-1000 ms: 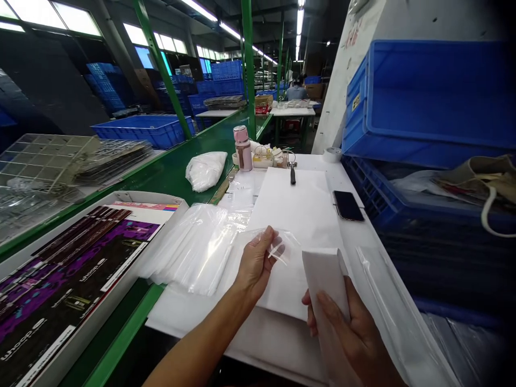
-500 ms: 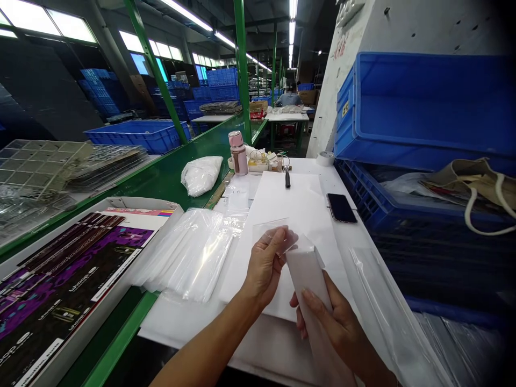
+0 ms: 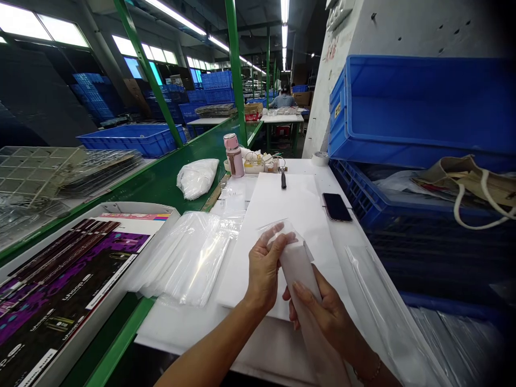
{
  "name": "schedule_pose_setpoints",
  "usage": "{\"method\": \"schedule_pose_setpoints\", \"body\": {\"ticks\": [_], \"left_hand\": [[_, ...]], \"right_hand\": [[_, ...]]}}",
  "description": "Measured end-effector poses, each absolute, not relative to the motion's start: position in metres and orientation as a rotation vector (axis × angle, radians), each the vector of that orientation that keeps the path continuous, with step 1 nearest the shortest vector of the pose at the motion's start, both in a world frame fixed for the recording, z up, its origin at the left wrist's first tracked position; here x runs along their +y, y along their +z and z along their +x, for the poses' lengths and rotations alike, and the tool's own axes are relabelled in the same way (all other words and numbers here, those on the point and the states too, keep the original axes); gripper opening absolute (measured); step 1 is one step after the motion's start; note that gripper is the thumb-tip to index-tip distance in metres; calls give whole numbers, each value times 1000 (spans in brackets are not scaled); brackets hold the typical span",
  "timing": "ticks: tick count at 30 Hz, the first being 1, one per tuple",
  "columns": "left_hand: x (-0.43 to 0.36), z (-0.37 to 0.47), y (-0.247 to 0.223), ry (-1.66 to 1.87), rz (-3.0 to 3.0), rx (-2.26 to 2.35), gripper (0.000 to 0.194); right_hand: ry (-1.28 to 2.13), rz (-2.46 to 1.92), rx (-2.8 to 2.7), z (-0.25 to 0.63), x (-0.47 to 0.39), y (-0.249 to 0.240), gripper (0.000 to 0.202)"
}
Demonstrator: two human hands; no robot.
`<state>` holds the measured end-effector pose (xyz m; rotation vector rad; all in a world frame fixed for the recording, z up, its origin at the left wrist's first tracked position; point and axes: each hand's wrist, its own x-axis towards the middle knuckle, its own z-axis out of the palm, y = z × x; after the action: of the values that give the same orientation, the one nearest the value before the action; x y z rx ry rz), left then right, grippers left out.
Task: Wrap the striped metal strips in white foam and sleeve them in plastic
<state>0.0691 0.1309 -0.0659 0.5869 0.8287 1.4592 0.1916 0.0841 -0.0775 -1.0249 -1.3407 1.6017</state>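
Bagging a box over the white foam sheet (image 3: 282, 215).
Left hand (image 3: 264, 269) pinches the mouth of a thin clear plastic sleeve (image 3: 282, 234), likely slippery and limp; right hand (image 3: 322, 317) grips a light, stiff white rectangular box (image 3: 298, 266) near its lower end. Black phone (image 3: 336, 207) at one o'clock.

left hand (image 3: 264, 271) pinching clear bag (image 3: 282, 234) | right hand (image 3: 326, 317) gripping white box (image 3: 298, 266) | box end touching bag mouth

Factory hall, green steel posts (image 3: 236, 80), ceiling strip lights (image 3: 284, 21), windows (image 3: 40, 27) high up left. Stacked blue crates (image 3: 419, 107) right of the hands; green conveyor belt (image 3: 161, 180) on their left.
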Motion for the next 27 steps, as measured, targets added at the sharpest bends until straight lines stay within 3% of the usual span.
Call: {"method": "schedule_pose_setpoints", "body": {"ticks": [6,13,19,27], "left_hand": [[129,67,-69,1449,702,938,42],[125,67,-72,1180,828,855,34],[155,37,-58,1522,623,914,38],[106,72,-86,1125,799,826,31]], "right_hand": [[1593,-1037,-1330,190,83,-83,38],[1575,-1054,-1285,187,96,-60,40],[1706,-1184,-1758,213,80,-82,38],[1681,-1268,-1453,223,61,-105,46]]}}
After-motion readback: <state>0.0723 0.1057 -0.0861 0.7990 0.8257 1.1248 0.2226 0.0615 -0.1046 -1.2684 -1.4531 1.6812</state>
